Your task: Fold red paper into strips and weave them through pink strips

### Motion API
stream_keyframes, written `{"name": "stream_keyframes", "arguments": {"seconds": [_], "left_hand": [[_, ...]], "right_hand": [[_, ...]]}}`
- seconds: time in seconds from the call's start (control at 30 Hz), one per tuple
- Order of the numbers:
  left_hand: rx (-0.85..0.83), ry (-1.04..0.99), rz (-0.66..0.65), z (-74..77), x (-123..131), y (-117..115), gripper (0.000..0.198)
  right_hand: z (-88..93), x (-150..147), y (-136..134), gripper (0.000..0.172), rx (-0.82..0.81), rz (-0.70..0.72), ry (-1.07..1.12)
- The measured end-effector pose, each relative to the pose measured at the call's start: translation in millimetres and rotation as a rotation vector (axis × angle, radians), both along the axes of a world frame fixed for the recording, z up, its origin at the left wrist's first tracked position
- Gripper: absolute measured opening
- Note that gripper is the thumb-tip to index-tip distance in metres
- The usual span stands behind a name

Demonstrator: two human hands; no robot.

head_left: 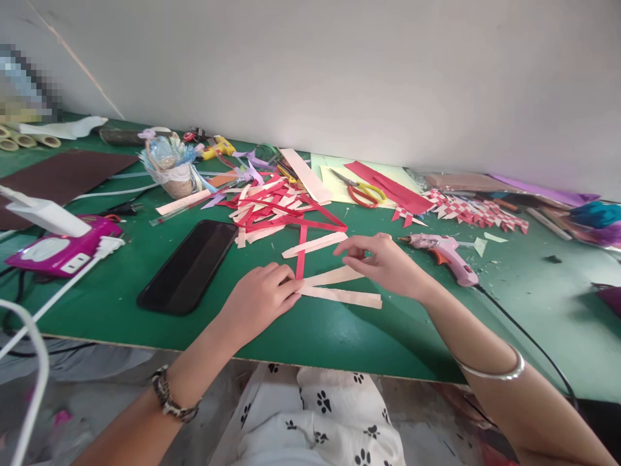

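My left hand [259, 299] rests on the green table [339, 336] with its fingers curled, pinching the joined ends of two cream paper strips [342, 296] and a red strip [301, 255]. My right hand [383, 262] hovers just above the strips' far ends, fingers loosely spread, thumb and forefinger near the upper cream strip [334, 276]. Another cream strip [315, 244] lies just beyond. A heap of red and cream strips [274, 207] sits behind.
A black phone [189, 265] lies left of my hands. A pink glue gun [444, 251] with its cord lies to the right. Scissors [361, 189], woven red-and-white pieces [475, 212], a decorated basket [169, 167] and a pink power strip [63, 249] are also on the table.
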State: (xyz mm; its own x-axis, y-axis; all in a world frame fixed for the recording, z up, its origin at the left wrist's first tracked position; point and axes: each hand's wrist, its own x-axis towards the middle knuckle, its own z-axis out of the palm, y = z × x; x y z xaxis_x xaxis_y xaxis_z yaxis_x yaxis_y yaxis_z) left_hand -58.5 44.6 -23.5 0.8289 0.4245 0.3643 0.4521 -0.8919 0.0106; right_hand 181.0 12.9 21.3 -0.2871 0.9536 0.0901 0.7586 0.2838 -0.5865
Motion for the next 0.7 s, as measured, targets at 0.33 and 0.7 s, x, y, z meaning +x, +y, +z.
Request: {"name": "stream_keyframes", "arguments": {"seconds": [0.33, 0.7], "left_hand": [[-0.076, -0.026, 0.009, -0.9, -1, 1, 0.023], [0.048, 0.037, 0.068, 1.7, 1, -6, 0.020]], "right_hand": [[-13.0, 8, -5, 0.017, 0.013, 0.045, -0.361], [-29.9, -11, -9, 0.017, 0.075, 0.176, -0.323]]}}
